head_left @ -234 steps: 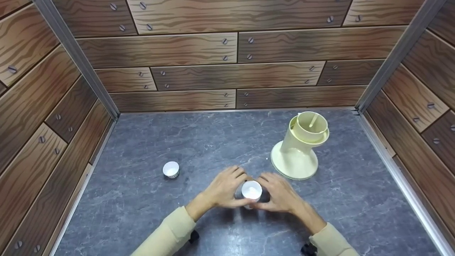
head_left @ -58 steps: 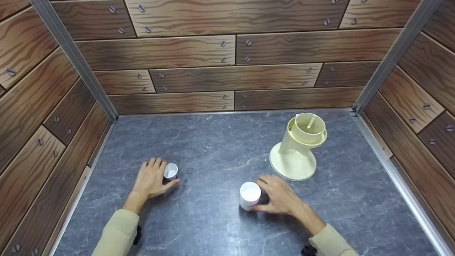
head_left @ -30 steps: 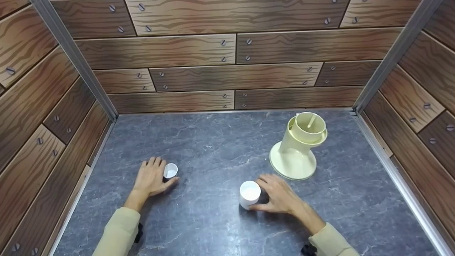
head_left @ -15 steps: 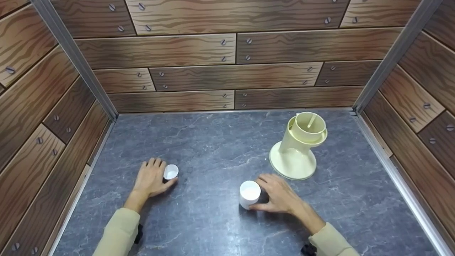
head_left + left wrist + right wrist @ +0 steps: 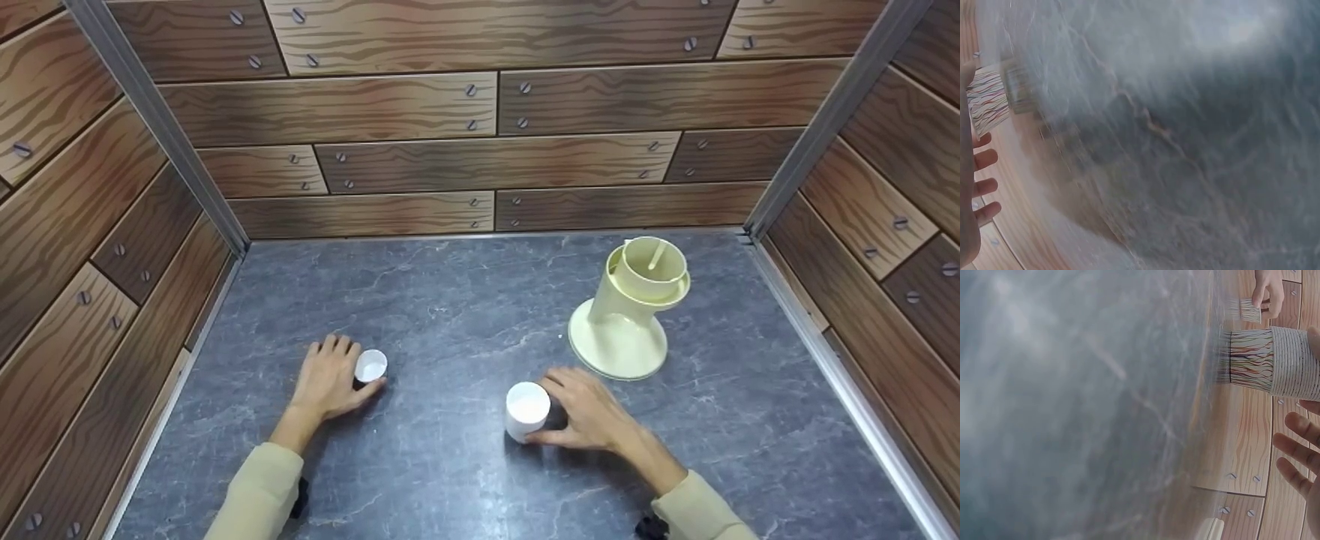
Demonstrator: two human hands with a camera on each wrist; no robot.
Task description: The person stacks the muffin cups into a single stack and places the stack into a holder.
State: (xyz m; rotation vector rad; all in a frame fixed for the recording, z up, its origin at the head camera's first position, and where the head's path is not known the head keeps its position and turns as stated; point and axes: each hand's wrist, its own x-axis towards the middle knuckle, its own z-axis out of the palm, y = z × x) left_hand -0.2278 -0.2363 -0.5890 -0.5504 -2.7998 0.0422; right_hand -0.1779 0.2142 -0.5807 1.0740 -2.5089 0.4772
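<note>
On the left of the table, my left hand [image 5: 327, 379] holds a small white paper cup [image 5: 371, 366] between its thumb and fingers. Coloured wavy lines run down that cup's side in the left wrist view, where it stays close to the tabletop. My right hand [image 5: 589, 412] holds a stack of nested paper cups [image 5: 527, 409] standing upright nearer the middle. The stacked rims and the same wavy print show in the right wrist view; there the thumb and forefinger lie at the stack and the other fingers [image 5: 1297, 453] stick out apart from it.
A pale yellow-green plastic stand [image 5: 626, 337] with a round base and cylindrical top stands at the back right. The grey marbled tabletop [image 5: 442, 315] is enclosed by wood-patterned walls [image 5: 360, 112] with metal corner rails.
My left hand has left the stack for the single cup on the left and, since half a second ago, shifted it slightly right. My right hand stays at the stack.
</note>
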